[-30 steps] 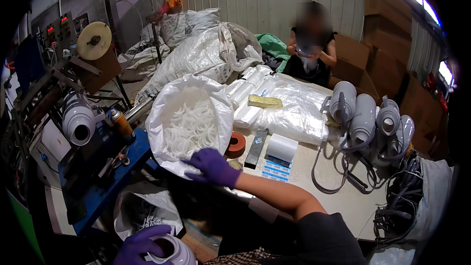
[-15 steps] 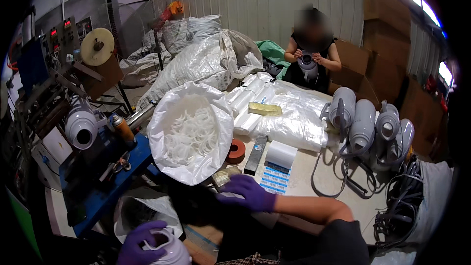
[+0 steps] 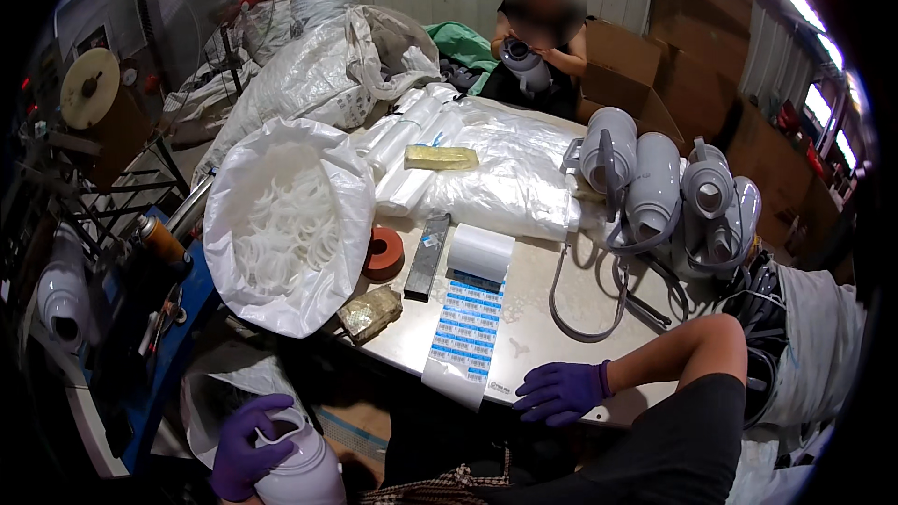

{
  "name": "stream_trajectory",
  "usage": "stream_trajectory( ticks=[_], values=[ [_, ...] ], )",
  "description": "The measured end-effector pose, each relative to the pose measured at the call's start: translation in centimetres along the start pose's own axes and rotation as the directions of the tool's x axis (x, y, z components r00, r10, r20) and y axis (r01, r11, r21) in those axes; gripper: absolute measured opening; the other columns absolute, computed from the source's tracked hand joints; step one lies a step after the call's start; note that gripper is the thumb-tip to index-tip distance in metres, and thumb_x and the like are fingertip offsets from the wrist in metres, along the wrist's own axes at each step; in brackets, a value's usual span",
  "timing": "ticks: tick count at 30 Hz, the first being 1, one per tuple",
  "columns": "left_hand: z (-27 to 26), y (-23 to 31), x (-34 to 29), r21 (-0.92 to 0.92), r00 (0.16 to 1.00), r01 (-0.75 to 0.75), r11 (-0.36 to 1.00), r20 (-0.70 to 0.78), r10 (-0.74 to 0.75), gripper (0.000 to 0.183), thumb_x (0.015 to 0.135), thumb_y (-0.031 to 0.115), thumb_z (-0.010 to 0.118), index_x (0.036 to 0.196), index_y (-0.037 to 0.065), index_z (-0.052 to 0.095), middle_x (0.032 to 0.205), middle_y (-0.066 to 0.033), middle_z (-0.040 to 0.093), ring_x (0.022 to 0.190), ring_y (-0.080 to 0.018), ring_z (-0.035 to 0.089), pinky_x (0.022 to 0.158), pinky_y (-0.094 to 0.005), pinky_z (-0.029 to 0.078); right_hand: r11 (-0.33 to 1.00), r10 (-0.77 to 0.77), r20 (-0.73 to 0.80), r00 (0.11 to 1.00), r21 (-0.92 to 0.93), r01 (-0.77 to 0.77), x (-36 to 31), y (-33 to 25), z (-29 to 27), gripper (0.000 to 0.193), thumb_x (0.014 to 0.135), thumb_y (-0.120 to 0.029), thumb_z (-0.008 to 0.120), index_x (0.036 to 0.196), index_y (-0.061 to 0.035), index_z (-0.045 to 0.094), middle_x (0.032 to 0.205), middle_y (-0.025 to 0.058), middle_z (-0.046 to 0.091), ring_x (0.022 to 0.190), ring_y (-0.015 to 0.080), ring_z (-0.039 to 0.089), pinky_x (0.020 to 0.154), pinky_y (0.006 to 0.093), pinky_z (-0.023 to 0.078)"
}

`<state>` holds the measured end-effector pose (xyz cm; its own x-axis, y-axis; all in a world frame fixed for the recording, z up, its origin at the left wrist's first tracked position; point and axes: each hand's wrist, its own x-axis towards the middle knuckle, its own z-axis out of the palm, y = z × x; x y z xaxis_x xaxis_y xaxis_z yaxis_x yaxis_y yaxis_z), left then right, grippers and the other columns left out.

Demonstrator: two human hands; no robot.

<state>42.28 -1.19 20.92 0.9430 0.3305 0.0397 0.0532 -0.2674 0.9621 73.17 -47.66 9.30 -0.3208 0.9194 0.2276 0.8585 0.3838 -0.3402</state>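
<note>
In a purple glove, my left hand [image 3: 245, 444] grips the open rim of a pale grey plastic jug body [image 3: 301, 469] at the lower left, with its thumb and fingers hooked around the mouth. My right hand [image 3: 564, 393], gloved in purple too, lies at the table's front edge with fingers stretched out and nothing in them. Just left of it a strip of blue-and-white labels [image 3: 465, 327] runs from a white label roll [image 3: 481, 251] toward the table's near edge.
Beside the labels lie a dark grey bar [image 3: 428, 258], a brown tape roll [image 3: 383, 253] and a yellowish wrapped block [image 3: 370, 314]. A white bag of clear plastic rings [image 3: 290, 224] stands left. Several grey jugs [image 3: 652, 189] with straps stand right. A co-worker [image 3: 538, 47] handles another jug.
My right hand has moved right, away from the wrapped block, uncovering more of the label strip. The view has swung right and down. My left hand still grips the jug body.
</note>
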Motion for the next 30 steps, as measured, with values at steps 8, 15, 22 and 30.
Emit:
stream_trajectory(
  ticks=[8, 15, 22, 30],
  values=[
    [-0.3, -0.9, 0.0, -0.063, 0.998, 0.055, 0.996, 0.039, -0.053, 0.03, 0.067, 0.005, 0.081, 0.075, 0.003, 0.052, 0.133, -0.0251, 0.059, 0.115, -0.0308, 0.065, 0.099, -0.0438, 0.058, 0.999, 0.013, 0.005, 1.0, 0.029, -0.014, -0.1, 0.3, 0.2, 0.04, 0.106, -0.035, 0.052, 0.138, -0.0141, 0.062, 0.149, 0.0111, 0.055, 0.136, 0.0335, 0.052, 0.114, 0.0517, 0.042],
    [0.0, 1.1, -0.9, -0.003, 0.999, 0.022, 1.0, -0.043, -0.022, 0.029, 0.069, 0.004, 0.079, 0.076, 0.004, 0.05, 0.132, -0.0236, 0.06, 0.117, -0.0312, 0.063, 0.099, -0.0435, 0.057, 1.0, 0.016, 0.012, 1.0, 0.012, -0.016, 0.1, 0.0, -0.2, 0.04, 0.105, -0.035, 0.053, 0.138, -0.0146, 0.062, 0.149, 0.0104, 0.056, 0.136, 0.0328, 0.052, 0.113, 0.0511, 0.042],
    [-0.1, 1.1, -1.6, -0.131, 0.993, 0.053, 0.99, -0.096, -0.066, 0.031, 0.069, 0.009, 0.08, 0.077, 0.005, 0.05, 0.132, -0.0233, 0.061, 0.117, -0.0315, 0.063, 0.099, -0.0424, 0.054, 1.0, 0.022, 0.021, 1.0, 0.009, -0.022, 0.2, 0.0, -0.3, 0.04, 0.105, -0.035, 0.055, 0.138, -0.015, 0.063, 0.148, 0.0101, 0.056, 0.135, 0.0313, 0.053, 0.113, 0.0501, 0.043],
    [-2.9, -0.2, -3.1, -0.005, 0.987, -0.011, 1.0, -0.162, 0.01, 0.032, 0.068, 0.014, 0.081, 0.081, 0.006, 0.053, 0.129, -0.0227, 0.064, 0.118, -0.0309, 0.063, 0.098, -0.0413, 0.053, 0.905, 0.316, -0.401, 0.86, -0.145, -0.401, 0.2, -1.8, -2.0, 0.046, 0.092, -0.029, 0.076, 0.133, -0.0106, 0.065, 0.133, 0.0135, 0.061, 0.125, 0.0363, 0.056, 0.104, 0.0487, 0.045]
  ],
)
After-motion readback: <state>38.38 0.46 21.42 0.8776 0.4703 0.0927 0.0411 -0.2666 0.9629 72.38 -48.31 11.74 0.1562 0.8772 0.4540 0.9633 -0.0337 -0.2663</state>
